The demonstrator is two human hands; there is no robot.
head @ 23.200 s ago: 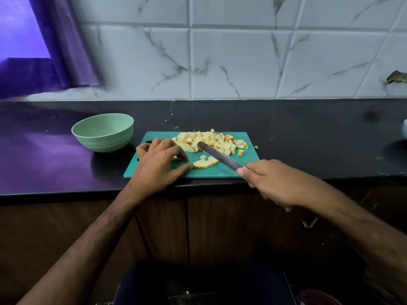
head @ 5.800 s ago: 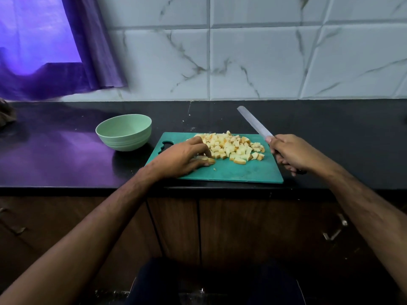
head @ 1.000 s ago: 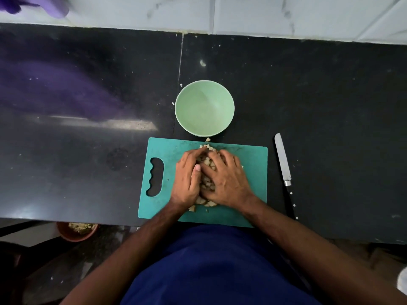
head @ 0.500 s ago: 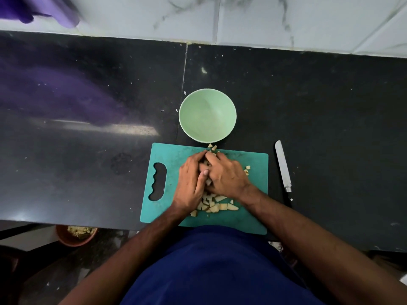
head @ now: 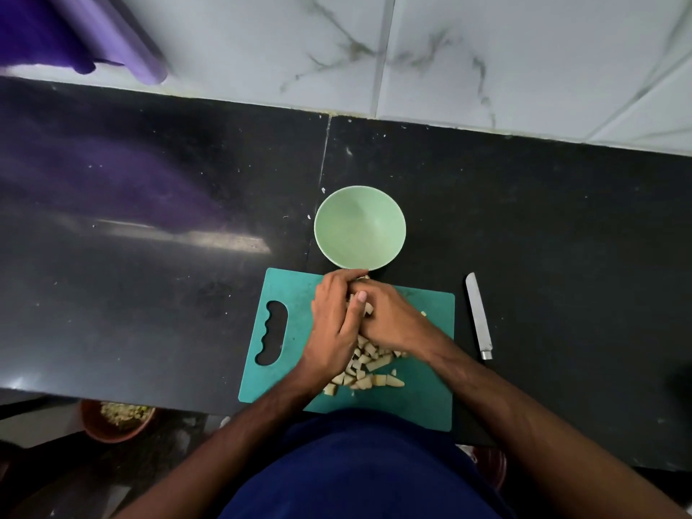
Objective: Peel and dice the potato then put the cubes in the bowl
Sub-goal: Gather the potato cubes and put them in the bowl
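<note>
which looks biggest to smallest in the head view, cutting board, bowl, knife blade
1. cutting board, clearly largest
2. bowl
3. knife blade, smallest in area, though about as long as the bowl is wide

Wide bare stretch of black desk (head: pixel 149 294) from 8 to 10 o'clock of the cutting board (head: pixel 288 354), open for passing. At 12 o'clock, green bowl (head: pixel 359 226) touching or just beside the board's far edge, mouth up and unblocked from above. Beyond the bowl, more bare desk up to the tiled wall (head: pixel 449 61), which closes off 12 o'clock. At 3 o'clock, knife (head: pixel 478 316) lying flat just beside the board, a narrow dark gap between; further right, open desk. Near half of the board strewn with potato cubes (head: pixel 369 368); left side by the handle cutout bare. Purple curtain (head: pixel 93 35) hanging at 10 o'clock, well apart.
</note>
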